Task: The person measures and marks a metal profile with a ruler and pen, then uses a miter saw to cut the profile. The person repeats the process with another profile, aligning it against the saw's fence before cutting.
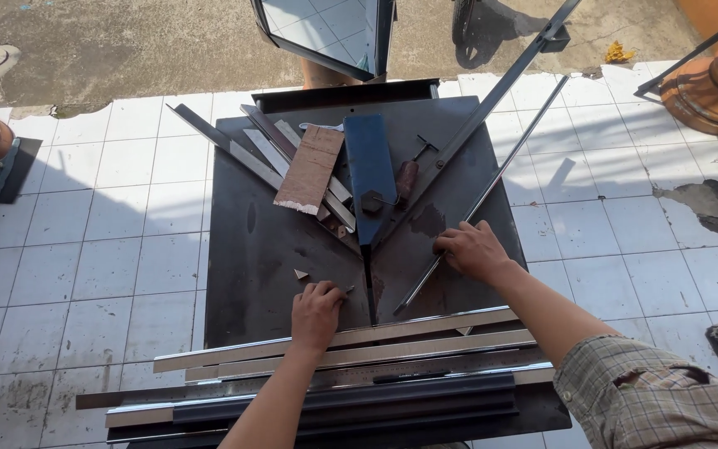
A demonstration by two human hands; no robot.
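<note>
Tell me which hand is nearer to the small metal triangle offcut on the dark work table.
Left. The left hand sits just below and right of the triangular offcut, close but apart. The right hand rests on the thin metal rod, far to the offcut's right.

- An outdoor metal workshop, set up in a paved yard, is shown.
- A dark steel work table point(251, 249) is placed in full sunlight, and hard shadows are cast across it.
- Long metal strips point(351, 337) are stacked along the near edge of the table, and more offcuts point(234, 145) are piled at the far left.
- A slim metal rod point(492, 179) is laid slanting across the right side of the table.
- A hand tool with a wooden handle point(407, 179) is left near the far middle.
- The ground is covered with worn white tiles point(85, 249), with cracked concrete point(126, 41) beyond.
- Clay pots point(712, 83) are seen at the far right.
</note>
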